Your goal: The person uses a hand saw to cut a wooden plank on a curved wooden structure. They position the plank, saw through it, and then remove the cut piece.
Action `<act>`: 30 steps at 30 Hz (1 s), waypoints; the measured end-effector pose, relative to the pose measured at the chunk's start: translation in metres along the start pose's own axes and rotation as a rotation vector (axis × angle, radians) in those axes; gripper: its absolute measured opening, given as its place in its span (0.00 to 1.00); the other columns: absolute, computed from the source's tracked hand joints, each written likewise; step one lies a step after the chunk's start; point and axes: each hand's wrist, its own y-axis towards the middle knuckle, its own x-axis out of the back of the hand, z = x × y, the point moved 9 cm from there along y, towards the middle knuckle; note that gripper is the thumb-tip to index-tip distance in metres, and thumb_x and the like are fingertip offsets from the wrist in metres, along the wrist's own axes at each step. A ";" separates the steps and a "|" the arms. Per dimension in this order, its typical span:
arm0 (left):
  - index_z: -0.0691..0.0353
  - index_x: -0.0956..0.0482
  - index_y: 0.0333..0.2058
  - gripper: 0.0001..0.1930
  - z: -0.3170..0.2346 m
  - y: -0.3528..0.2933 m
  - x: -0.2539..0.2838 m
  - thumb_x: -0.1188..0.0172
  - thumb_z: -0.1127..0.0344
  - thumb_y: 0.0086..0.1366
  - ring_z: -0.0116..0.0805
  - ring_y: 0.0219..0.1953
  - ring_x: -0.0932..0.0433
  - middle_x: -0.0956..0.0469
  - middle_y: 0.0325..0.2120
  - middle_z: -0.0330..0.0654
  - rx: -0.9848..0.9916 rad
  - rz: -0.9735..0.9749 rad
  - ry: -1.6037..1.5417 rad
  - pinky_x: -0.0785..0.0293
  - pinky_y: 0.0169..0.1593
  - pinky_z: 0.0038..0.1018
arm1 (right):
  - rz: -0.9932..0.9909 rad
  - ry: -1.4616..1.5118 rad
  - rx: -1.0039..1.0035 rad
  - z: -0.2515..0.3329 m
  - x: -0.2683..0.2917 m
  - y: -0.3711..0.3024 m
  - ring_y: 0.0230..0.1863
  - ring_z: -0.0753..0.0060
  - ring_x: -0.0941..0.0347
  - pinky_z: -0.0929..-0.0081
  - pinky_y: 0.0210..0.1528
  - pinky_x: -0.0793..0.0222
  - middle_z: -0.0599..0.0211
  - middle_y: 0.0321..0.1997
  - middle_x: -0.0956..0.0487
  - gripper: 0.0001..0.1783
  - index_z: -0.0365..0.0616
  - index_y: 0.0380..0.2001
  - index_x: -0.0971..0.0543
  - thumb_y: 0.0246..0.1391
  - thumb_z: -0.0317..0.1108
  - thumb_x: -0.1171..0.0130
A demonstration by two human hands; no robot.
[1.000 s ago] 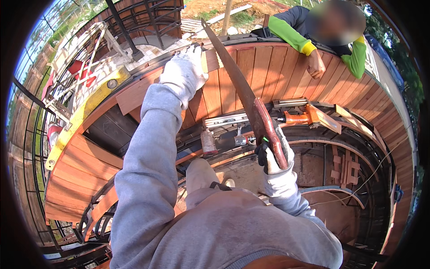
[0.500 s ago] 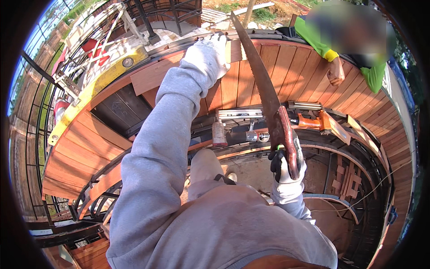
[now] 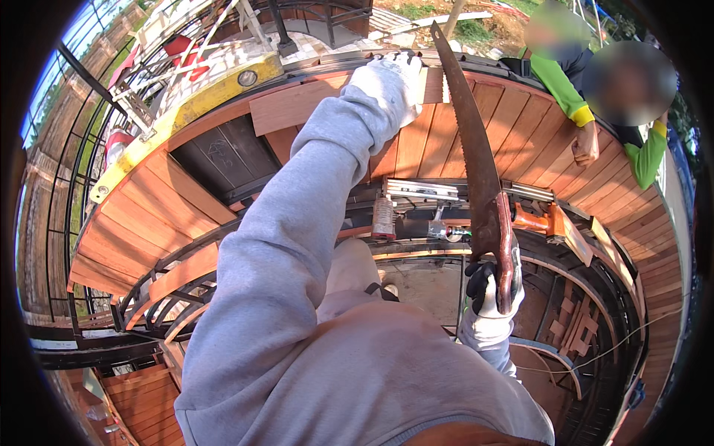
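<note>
Gripping: right hand (image 3: 491, 297) closed around handsaw (image 3: 476, 163) handle
Saw axis: blade tip points up and away, over wooden planks (image 3: 416, 149)
Left hand (image 3: 387, 85): flat on plank; fingers partly hidden

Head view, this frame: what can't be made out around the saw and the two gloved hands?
- Left hand: what its palm presses on the plank is hidden by the glove itself.
- Handsaw: the handle is mostly covered by the right hand; the teeth are too small to judge.
- Tools behind the blade: partly hidden, kinds unclear.
- Lower body: hidden by the grey sweatshirt.
</note>
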 end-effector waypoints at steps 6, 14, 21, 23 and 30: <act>0.63 0.35 0.66 0.36 0.000 0.010 -0.003 0.38 0.53 0.63 0.46 0.65 0.29 0.32 0.66 0.51 -0.015 -0.161 -0.039 0.32 0.68 0.38 | 0.013 -0.010 0.310 0.032 -0.036 0.043 0.25 0.83 0.28 0.82 0.29 0.33 0.69 0.30 0.20 0.24 0.34 0.61 0.27 0.64 0.29 0.42; 0.63 0.39 0.69 0.41 -0.006 0.005 0.006 0.37 0.52 0.62 0.47 0.70 0.34 0.36 0.69 0.51 0.043 -0.043 -0.025 0.38 0.72 0.35 | 0.109 -0.125 0.128 0.017 0.001 -0.007 0.30 0.75 0.21 0.76 0.35 0.25 0.62 0.38 0.15 0.29 0.34 0.65 0.29 0.63 0.35 0.41; 0.62 0.37 0.69 0.41 -0.005 0.009 0.003 0.34 0.53 0.60 0.47 0.70 0.35 0.35 0.69 0.52 0.027 -0.094 -0.062 0.38 0.72 0.36 | 0.054 -0.031 0.274 0.023 -0.028 0.050 0.38 0.76 0.24 0.78 0.41 0.28 0.61 0.43 0.19 0.29 0.34 0.64 0.29 0.59 0.26 0.38; 0.62 0.37 0.69 0.42 -0.004 0.006 0.005 0.34 0.52 0.59 0.46 0.70 0.35 0.35 0.69 0.52 0.039 -0.082 -0.051 0.38 0.72 0.35 | 0.084 0.071 0.058 0.002 -0.019 0.029 0.47 0.65 0.19 0.71 0.51 0.24 0.52 0.52 0.17 0.32 0.32 0.65 0.29 0.57 0.28 0.36; 0.63 0.36 0.68 0.42 -0.007 0.008 0.006 0.31 0.54 0.57 0.47 0.69 0.34 0.33 0.68 0.52 0.020 -0.124 -0.071 0.37 0.72 0.36 | 0.089 -0.051 0.118 0.006 -0.014 0.023 0.38 0.75 0.22 0.77 0.40 0.26 0.62 0.43 0.17 0.30 0.35 0.65 0.29 0.60 0.30 0.38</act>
